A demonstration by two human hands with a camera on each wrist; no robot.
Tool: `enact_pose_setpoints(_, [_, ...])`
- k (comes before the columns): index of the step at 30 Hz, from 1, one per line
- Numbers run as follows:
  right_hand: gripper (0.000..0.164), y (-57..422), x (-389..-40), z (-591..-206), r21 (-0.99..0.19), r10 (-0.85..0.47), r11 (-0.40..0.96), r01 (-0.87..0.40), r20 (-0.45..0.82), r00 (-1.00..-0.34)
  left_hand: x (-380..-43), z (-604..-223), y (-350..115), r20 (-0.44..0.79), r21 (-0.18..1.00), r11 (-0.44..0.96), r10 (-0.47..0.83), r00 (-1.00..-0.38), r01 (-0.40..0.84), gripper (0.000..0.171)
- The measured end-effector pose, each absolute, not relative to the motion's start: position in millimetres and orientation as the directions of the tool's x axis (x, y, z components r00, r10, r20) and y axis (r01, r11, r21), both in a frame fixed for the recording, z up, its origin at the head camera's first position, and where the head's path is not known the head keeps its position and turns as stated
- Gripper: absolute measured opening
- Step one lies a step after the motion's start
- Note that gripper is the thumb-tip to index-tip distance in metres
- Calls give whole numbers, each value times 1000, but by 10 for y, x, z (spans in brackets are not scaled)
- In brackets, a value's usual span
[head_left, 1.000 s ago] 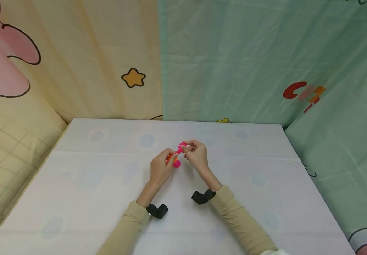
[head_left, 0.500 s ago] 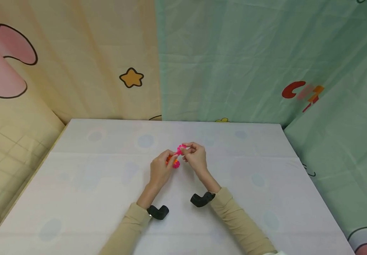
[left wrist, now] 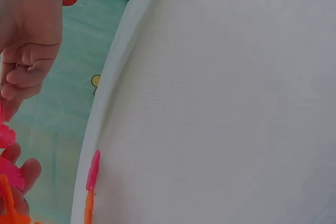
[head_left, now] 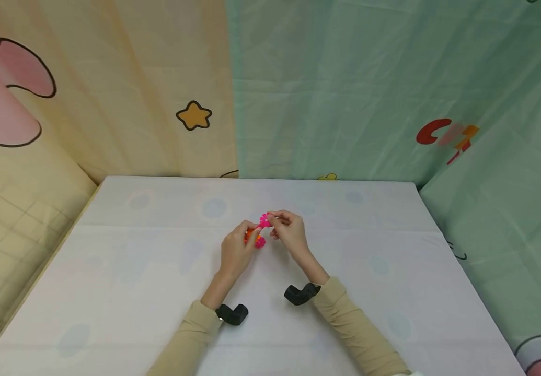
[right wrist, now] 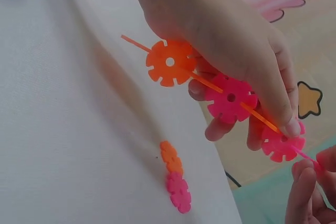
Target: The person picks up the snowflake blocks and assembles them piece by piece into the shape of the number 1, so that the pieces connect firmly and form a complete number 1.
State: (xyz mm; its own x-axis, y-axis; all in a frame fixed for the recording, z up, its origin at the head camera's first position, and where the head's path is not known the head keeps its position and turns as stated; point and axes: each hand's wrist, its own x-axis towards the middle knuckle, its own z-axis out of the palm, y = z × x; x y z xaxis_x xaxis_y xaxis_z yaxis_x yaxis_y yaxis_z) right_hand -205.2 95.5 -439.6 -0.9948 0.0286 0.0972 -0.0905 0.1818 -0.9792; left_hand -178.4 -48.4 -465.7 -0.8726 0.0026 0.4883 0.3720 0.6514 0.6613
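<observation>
A chain of slotted plastic snowflake discs hangs between both hands above the table. My left hand (head_left: 236, 251) pinches the chain; in the right wrist view its thumb presses on a pink disc (right wrist: 281, 148) near the end. Behind that come another pink disc (right wrist: 231, 98) and an orange disc (right wrist: 170, 63), linked by orange discs seen edge-on. With thumb and fingertips, my right hand (head_left: 290, 231) pinches a pink disc (head_left: 265, 220), which shows edge-on in the right wrist view, meeting the left hand's end disc. In the left wrist view, the right hand (left wrist: 31, 51) is partly cut off.
An orange disc (right wrist: 170, 156) and a pink disc (right wrist: 179, 192) lie joined on the white-covered table (head_left: 157, 313), just below the hands. Printed curtains (head_left: 345, 94) stand behind the table and at both sides. Each wrist wears a black camera mount (head_left: 232, 314).
The pink disc at the right hand has tipped, showing more of its face to the head camera. My right hand has shifted slightly; my left hand stays almost still.
</observation>
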Motion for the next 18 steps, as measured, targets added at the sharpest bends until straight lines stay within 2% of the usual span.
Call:
enact_pose_setpoints(7, [21,1024,-2065,-4347,-960,-51,265,-87,76,-996,-1777,-4630,-507,470,662,654,19,-882,367,20])
enact_pose_setpoints(18, [25,1077,-2047,-4363,-959,-157,272,-75,32,-987,-1727,-4621,-575,455,631,703,6,-890,327,35])
